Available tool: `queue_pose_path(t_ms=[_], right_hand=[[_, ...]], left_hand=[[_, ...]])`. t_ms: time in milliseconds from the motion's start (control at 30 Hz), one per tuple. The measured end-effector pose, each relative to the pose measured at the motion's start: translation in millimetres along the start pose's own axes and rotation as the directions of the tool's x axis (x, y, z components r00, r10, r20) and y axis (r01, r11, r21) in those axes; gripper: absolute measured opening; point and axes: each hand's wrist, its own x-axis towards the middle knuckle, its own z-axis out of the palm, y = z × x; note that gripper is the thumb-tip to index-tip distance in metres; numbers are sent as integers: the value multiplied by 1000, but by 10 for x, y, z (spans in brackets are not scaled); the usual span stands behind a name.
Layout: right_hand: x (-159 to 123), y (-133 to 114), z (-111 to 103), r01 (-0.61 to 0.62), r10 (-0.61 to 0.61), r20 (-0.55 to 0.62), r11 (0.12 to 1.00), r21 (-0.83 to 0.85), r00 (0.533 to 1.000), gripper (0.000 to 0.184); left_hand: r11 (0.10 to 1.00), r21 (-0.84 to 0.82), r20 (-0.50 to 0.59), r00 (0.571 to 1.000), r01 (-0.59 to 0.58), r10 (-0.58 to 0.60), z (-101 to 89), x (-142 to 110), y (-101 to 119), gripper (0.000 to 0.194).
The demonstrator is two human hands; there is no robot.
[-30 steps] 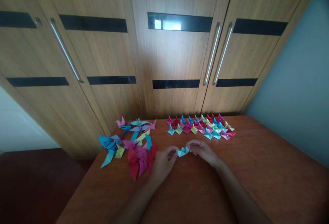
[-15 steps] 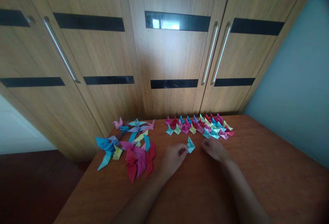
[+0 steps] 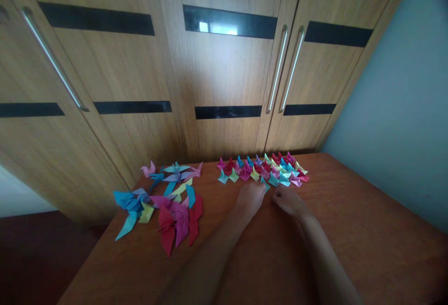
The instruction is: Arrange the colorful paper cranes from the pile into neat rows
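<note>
Forearms, two: the left one and the right one, both cut off by the lower edge.
Tabletop, reddish-brown wood; its near edge lies out of frame.
Left hand: back uppermost, thumb and fingers pinching a pale blue folded paper piece; the exact grip is hidden behind the knuckles. The piece stands point up, just left of the front row's other blue pieces; its lower part is hard to make out.
Right hand: just beside, fingers curled inward, undersides hidden; whether anything lies within cannot be told.
Paper cranes, a loose heap at left, overlapping: red and magenta nearest, blue and yellow beside and behind, a small pink one farthest left. Overlaps prevent a sure count.
Folded paper pieces, close-set rows, mixed colours, points up; rear ones partly covered by those in front.
Cabinet, wood doors, dark strips, metal handles; top out of frame.
Wall, blue-grey, at right, its corner darkened.
</note>
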Motion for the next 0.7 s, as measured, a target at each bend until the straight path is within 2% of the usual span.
queue_pose_path(t_ms=[333,700], right_hand=[[9,4,8,-8,8,-9,1000,-8,1000,19],[10,3,1,-17,17,5,1000,-10,1000,20]], left_hand=[[991,119,24,998,53,-56,88,169,68,27],[995,79,23,998,55,-57,79,206,93,25]])
